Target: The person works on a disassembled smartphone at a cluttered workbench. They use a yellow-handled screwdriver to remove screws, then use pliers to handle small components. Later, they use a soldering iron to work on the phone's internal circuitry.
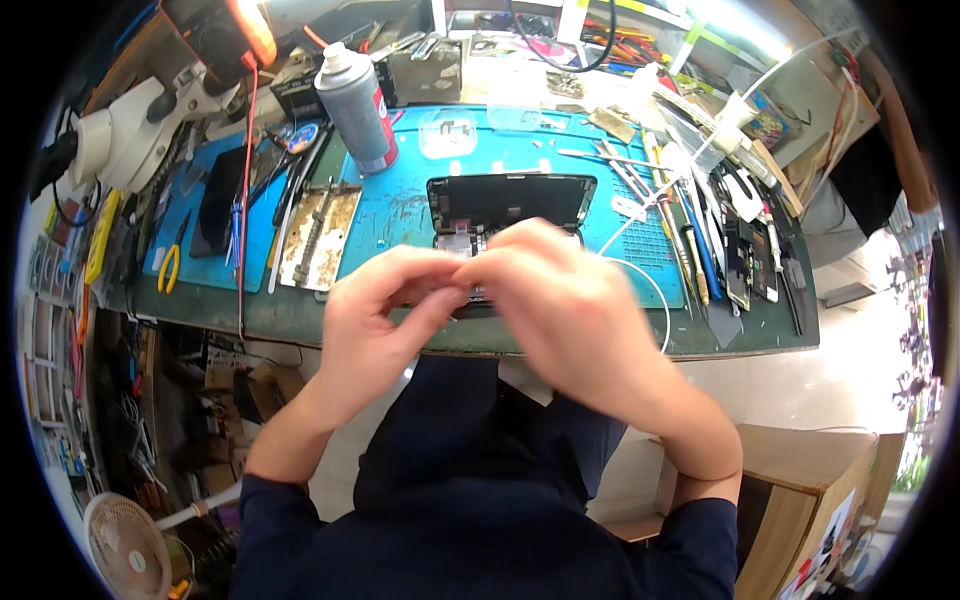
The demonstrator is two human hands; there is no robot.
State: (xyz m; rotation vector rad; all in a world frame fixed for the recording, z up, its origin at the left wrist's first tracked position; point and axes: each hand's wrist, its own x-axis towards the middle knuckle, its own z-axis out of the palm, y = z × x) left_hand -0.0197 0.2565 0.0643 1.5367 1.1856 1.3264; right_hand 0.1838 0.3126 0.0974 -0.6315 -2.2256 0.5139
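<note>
A phone lies opened on the blue work mat (395, 205), its dark panel (512, 200) tilted up at the far side. Some of its inner parts (458, 243) show behind my fingers; the rest is covered by my hands. Just above its near edge, my left hand (385, 325) is closed with thumb and forefinger pinched together. My right hand (565, 310), slightly smeared by motion, has curled fingers whose tips meet those of the left. Whatever lies between the fingertips is too small or too hidden to name.
A spray can (358, 115) stands beyond my left hand, near a clear plastic box (447, 135). Yellow-handled pliers (172, 265) and a stained metal plate (318, 235) lie leftward. Tweezers, screwdrivers and a blue-handled tool (705, 260) crowd the right; a white cable (650, 280) curves beside my right hand.
</note>
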